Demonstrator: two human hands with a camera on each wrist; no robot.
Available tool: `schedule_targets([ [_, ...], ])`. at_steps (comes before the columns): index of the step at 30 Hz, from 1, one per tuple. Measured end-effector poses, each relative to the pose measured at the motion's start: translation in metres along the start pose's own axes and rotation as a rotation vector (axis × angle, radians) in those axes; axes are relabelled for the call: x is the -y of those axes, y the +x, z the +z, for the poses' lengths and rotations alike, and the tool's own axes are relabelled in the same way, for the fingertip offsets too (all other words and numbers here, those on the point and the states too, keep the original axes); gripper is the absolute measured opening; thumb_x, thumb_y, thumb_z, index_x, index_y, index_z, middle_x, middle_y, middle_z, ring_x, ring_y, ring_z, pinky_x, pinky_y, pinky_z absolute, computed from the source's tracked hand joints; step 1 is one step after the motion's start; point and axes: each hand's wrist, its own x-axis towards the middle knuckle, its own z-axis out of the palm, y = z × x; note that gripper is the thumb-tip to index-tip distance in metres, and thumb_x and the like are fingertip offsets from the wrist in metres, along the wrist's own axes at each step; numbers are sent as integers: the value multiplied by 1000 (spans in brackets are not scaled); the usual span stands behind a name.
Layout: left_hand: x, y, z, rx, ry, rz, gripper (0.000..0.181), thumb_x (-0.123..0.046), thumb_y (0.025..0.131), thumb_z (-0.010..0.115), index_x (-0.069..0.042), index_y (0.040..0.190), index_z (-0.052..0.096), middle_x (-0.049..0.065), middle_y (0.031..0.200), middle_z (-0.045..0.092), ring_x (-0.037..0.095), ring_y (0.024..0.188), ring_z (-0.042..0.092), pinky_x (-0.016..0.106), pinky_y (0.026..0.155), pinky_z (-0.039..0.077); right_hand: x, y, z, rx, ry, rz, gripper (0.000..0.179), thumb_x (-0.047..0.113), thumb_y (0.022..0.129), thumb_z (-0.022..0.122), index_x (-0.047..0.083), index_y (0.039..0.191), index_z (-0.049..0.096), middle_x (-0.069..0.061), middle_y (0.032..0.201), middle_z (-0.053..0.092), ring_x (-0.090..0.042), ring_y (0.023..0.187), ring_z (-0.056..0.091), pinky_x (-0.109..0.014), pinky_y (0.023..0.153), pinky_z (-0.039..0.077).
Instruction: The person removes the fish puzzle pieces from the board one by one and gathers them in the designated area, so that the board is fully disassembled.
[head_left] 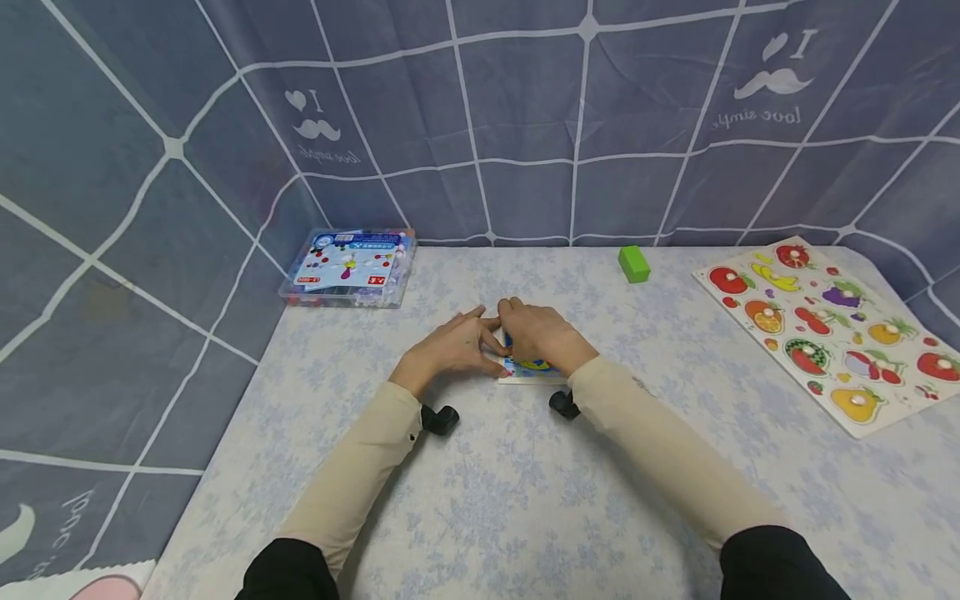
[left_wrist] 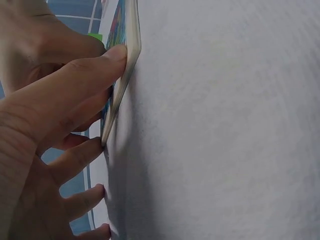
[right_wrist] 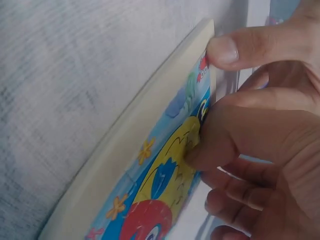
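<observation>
A small fish puzzle lies on the table, its pale rim framing a yellow fish with a red head, starfish and a crab. My left hand spreads along the puzzle's left side; its thumb touches the near corner and the index fingertip the edge further back. The other left fingers touch the tabletop. Over the picture, my right hand has bent fingers, with its thumb against the yellow tail end. Whether a separate piece sits under those fingers is hidden.
A clear plastic case with a printed sheet stands at the back left. Behind the hands is a green block. A fruit-picture board lies at the right. A grey checked cloth hangs behind the table.
</observation>
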Motion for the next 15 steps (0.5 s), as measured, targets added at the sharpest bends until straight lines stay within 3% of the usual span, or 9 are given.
schedule_targets([
  [6,0,0,0,-1,-2,3,35,-42,76,84,-26,107,79,-1,155,34,32,150,7,55,119,5,-5,0,2,-62,15,-20,53,31,83,80,6,119,50,-7,106,52,-22,92,56,-38,79,53],
  [15,2,1,1,-1,-2,5,33,-42,76,84,-28,106,79,-4,155,33,31,150,7,54,119,4,-8,-1,3,-60,-1,-18,58,34,80,83,5,123,56,-7,106,52,-21,91,55,-38,80,52],
])
